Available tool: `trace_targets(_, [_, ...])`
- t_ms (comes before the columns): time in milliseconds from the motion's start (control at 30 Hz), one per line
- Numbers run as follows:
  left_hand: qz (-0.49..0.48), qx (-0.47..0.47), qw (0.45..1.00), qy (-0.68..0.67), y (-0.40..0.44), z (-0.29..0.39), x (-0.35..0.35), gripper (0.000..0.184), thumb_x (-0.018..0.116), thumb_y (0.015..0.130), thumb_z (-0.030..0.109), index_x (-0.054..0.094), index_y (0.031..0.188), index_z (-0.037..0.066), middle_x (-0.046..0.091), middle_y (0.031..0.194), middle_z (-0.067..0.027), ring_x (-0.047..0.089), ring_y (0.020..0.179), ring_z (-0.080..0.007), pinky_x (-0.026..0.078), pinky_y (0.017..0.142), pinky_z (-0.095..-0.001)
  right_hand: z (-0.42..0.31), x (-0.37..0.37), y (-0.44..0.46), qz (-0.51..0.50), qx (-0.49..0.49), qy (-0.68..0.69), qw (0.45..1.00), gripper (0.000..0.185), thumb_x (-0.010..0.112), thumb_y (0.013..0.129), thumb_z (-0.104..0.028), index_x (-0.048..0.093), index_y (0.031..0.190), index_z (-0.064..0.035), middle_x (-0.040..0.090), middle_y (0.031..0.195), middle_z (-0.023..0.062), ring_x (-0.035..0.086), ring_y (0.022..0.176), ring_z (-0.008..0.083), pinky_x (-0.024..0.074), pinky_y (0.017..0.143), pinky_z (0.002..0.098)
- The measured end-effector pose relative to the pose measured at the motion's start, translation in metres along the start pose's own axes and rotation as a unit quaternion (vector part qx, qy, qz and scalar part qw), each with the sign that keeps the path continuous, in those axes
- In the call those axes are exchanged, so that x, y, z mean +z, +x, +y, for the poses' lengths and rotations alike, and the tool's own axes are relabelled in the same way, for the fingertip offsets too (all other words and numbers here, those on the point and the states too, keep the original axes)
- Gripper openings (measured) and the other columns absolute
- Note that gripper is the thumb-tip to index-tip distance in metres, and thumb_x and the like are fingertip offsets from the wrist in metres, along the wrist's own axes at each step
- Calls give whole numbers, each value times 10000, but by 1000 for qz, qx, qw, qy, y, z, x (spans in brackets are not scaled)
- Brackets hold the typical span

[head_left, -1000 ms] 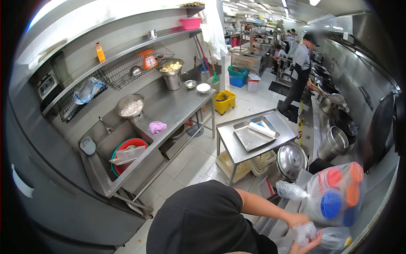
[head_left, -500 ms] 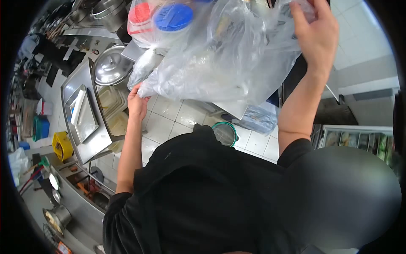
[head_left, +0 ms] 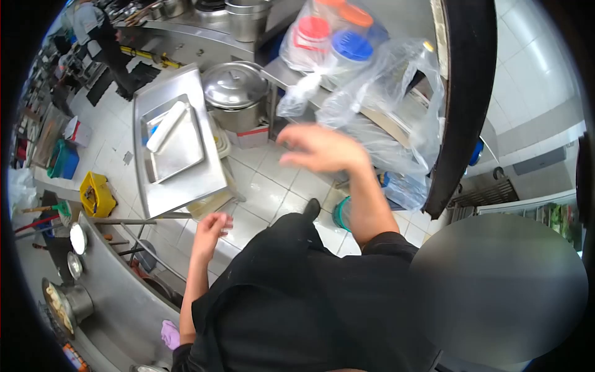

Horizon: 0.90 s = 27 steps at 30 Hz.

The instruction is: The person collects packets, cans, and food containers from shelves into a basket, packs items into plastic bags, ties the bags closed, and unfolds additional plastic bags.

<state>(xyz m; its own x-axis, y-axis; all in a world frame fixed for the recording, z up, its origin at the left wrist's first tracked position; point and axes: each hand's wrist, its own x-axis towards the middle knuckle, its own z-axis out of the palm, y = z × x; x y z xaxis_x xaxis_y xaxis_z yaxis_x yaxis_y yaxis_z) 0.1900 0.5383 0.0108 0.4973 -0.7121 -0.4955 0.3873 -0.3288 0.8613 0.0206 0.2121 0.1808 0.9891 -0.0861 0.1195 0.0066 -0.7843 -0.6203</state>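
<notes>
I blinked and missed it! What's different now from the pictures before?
The left hand let go of the clear bag and drew back toward the body. The right hand let go too and came left. The tied bag of tubs and the white roll in its tray stayed put.

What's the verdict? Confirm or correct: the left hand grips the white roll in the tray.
Wrong about the grip: the head view shows the left hand empty, away from the white roll, which does lie in the tray.
</notes>
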Motion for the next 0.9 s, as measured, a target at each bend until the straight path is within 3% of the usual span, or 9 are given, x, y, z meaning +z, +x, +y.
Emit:
trace_targets(100, [-55,2,986,159,-51,12,-89,322,641,992,343,694,1099,44,718,1051,-73,663,943,-159,509,816,-329,-32,57,40,-193,5,43,980,497,702,924,-392,589,1236,-22,678,1057,172,656,950,320,532,810,424])
trace_targets(167, [-58,84,950,294,-68,65,-131,384,639,997,359,692,1150,10,713,1071,-90,659,997,-177,524,894,-348,-44,72,62,-167,8,111,980,498,715,923,-349,584,1272,-19,652,930,112,628,825,215,516,736,360])
trace_targets(200, [-66,128,949,280,-65,75,-157,379,637,997,353,689,1160,15,704,1083,-102,650,1025,-183,516,909,-343,-53,74,72,-159,70,101,980,515,736,894,-330,595,1294,-38,688,1036,182,676,955,297,533,822,404])
trace_targets(400, [92,216,923,306,-41,210,-283,340,664,961,336,688,1102,28,714,979,-87,651,910,-190,522,831,-345,-6,105,114,-91,155,121,976,359,752,837,-139,618,1131,16,621,803,42,576,709,107,497,668,266])
trace_targets(600, [289,224,855,369,-60,309,-480,265,680,943,281,736,1037,40,742,909,-105,685,881,-169,537,813,-334,-52,139,265,-53,78,121,988,325,728,848,-114,618,1111,43,663,807,111,632,692,161,521,636,320])
trace_targets(733, [532,115,732,409,-141,388,-639,286,680,903,274,754,992,13,747,892,-153,725,828,-249,563,783,-433,-97,162,379,10,-76,-23,997,327,731,854,-117,631,1132,25,676,827,135,652,712,246,522,668,344])
trace_targets(767, [593,78,625,503,-165,405,-691,307,683,863,288,749,984,14,740,916,-192,730,882,-322,570,816,-461,-129,164,400,23,-106,-53,993,318,739,849,-128,645,1116,16,693,857,143,670,758,272,526,693,355])
trace_targets(867, [719,-44,454,525,-252,452,-844,249,647,862,181,728,1046,34,726,1030,-231,722,985,-357,586,842,-463,-171,183,462,-71,-83,71,991,310,739,845,-131,651,1103,16,706,873,154,683,765,267,528,682,354])
trace_targets(900, [731,-89,432,520,-282,477,-823,247,607,870,139,727,1059,36,729,1054,-216,718,1015,-351,588,850,-467,-181,190,478,-83,-76,110,988,277,730,848,-127,662,1071,22,705,850,150,688,759,271,531,671,359])
